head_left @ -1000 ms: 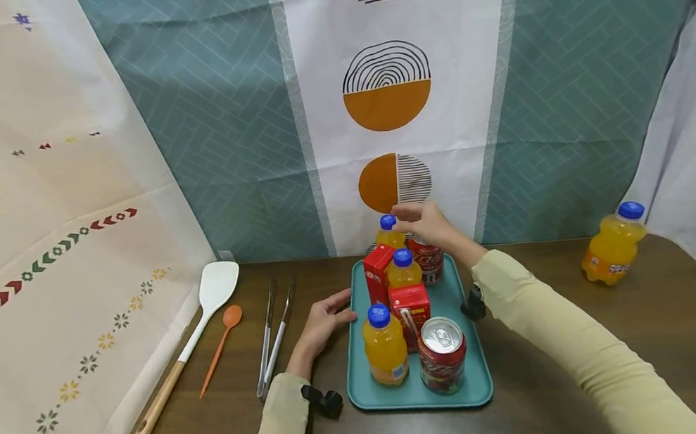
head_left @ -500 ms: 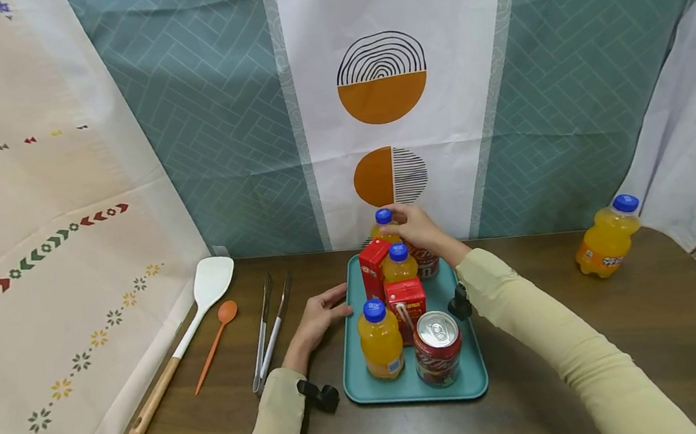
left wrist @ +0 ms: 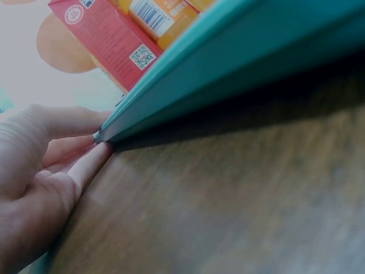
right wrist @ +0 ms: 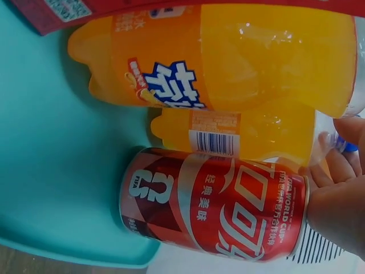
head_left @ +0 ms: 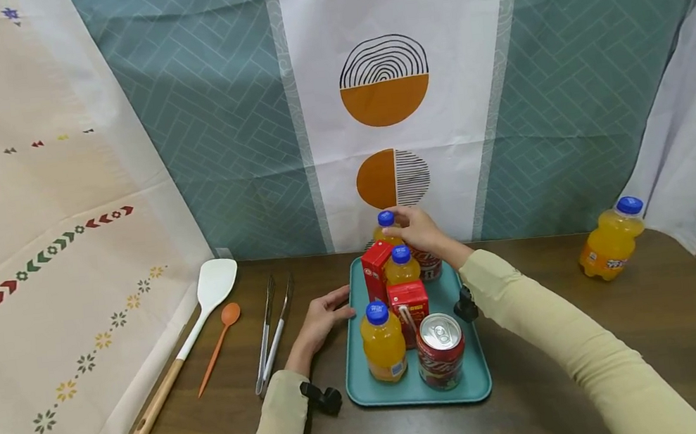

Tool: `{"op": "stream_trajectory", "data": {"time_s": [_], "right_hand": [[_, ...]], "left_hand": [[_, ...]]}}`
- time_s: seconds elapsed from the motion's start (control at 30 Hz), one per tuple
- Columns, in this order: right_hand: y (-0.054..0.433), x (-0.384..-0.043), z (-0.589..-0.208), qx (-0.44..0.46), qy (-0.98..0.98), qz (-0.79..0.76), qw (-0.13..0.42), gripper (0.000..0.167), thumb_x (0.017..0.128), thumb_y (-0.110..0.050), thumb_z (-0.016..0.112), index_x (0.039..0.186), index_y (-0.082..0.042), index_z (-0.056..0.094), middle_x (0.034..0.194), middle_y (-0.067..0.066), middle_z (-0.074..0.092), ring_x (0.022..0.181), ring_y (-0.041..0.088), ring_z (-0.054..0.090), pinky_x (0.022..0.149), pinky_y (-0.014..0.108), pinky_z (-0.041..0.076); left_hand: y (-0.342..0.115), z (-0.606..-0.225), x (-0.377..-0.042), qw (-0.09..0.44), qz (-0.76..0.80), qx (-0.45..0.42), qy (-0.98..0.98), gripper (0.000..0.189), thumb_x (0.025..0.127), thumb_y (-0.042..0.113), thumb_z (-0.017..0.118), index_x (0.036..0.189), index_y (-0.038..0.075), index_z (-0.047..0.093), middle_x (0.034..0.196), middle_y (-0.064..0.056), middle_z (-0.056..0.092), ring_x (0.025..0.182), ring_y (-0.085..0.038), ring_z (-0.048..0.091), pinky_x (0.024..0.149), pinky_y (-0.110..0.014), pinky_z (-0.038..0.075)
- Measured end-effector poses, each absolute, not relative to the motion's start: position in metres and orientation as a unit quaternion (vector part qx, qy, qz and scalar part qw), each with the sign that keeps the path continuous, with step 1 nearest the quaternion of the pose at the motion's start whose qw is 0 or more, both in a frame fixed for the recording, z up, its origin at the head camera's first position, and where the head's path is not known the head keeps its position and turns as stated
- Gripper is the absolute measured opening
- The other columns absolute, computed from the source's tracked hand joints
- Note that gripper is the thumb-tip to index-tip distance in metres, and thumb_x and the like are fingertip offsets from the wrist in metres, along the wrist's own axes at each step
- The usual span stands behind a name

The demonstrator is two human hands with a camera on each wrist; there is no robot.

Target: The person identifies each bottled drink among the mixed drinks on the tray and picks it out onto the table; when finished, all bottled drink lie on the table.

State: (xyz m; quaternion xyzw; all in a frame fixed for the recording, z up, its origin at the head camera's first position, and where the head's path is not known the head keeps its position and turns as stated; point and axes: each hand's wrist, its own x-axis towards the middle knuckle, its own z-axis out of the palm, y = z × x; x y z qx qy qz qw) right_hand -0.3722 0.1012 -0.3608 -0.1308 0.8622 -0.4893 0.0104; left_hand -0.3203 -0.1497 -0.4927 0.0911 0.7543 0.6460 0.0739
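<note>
On a teal tray [head_left: 421, 397] stand several drinks. My right hand [head_left: 419, 231] is at the tray's far end, its thumb and fingers gripping the cap and neck of the rear orange soda bottle [head_left: 382, 234]. Beside that bottle is a red cola can [right wrist: 217, 202], standing under my hand. My left hand [head_left: 321, 326] is at the tray's left side; in the left wrist view its fingertips [left wrist: 91, 121] pinch the rim from above and below. A second soda bottle [head_left: 402, 271], two red drink boxes [head_left: 375, 270], a front bottle [head_left: 384, 347] and a front can [head_left: 441, 359] fill the tray.
Left of the tray, metal tongs [head_left: 272, 342], an orange spoon [head_left: 223, 333] and a white spatula [head_left: 205, 313] lie on the brown table [head_left: 541, 296]. A separate orange soda bottle [head_left: 611, 239] stands far right. A patterned cloth [head_left: 396, 191] hangs behind the table.
My right hand has come down from above the rear bottle to its cap and neck. The left hand stays at the tray's edge. The whole view has shifted slightly.
</note>
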Motion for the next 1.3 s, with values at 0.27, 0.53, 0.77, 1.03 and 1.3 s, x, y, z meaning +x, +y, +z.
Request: {"op": "stream_trajectory", "data": {"time_s": [0.27,0.53,0.77,1.03,1.3], "right_hand": [[0.104,-0.373,-0.360,-0.125,0.870,-0.477,-0.002,0.049,0.095,-0.020,0.063,0.139,-0.003,0.051,0.139,0.021,0.056,0.131,0.039,0.052,0.109,0.051,0.045],[0.105,-0.367,-0.352,-0.107,0.866,-0.489,-0.009,0.048,0.095,-0.019,0.063,0.140,-0.006,0.050,0.141,0.019,0.055,0.131,0.037,0.052,0.108,0.049,0.046],[0.104,-0.366,-0.333,-0.103,0.845,-0.523,-0.043,0.047,0.095,-0.021,0.063,0.139,-0.011,0.053,0.138,0.017,0.059,0.128,0.033,0.055,0.105,0.045,0.050],[0.101,-0.365,-0.303,-0.092,0.795,-0.593,-0.083,0.050,0.093,-0.022,0.066,0.140,-0.015,0.053,0.140,0.012,0.059,0.133,0.027,0.053,0.111,0.043,0.045],[0.100,-0.357,-0.277,-0.098,0.775,-0.616,-0.104,0.052,0.092,-0.021,0.066,0.142,-0.013,0.052,0.142,0.011,0.056,0.135,0.025,0.052,0.115,0.040,0.041]], "left_hand": [[-0.148,-0.492,-0.323,0.081,0.647,0.086,0.754,0.049,0.087,0.003,0.069,0.135,0.003,0.058,0.139,-0.017,0.058,0.131,-0.032,0.054,0.106,-0.040,0.048],[-0.147,-0.491,-0.321,0.079,0.645,0.091,0.754,0.050,0.088,0.003,0.069,0.136,0.000,0.056,0.139,-0.021,0.057,0.131,-0.035,0.054,0.105,-0.040,0.049],[-0.150,-0.488,-0.318,0.077,0.643,0.085,0.757,0.049,0.088,0.003,0.069,0.135,0.001,0.057,0.139,-0.020,0.057,0.130,-0.035,0.054,0.106,-0.041,0.049],[-0.151,-0.490,-0.321,0.074,0.652,0.081,0.750,0.050,0.087,0.002,0.069,0.135,0.001,0.057,0.139,-0.020,0.057,0.131,-0.034,0.053,0.106,-0.040,0.048],[-0.151,-0.491,-0.322,0.074,0.653,0.083,0.749,0.050,0.086,0.001,0.069,0.135,0.001,0.057,0.139,-0.020,0.057,0.132,-0.033,0.053,0.107,-0.039,0.047]]}}
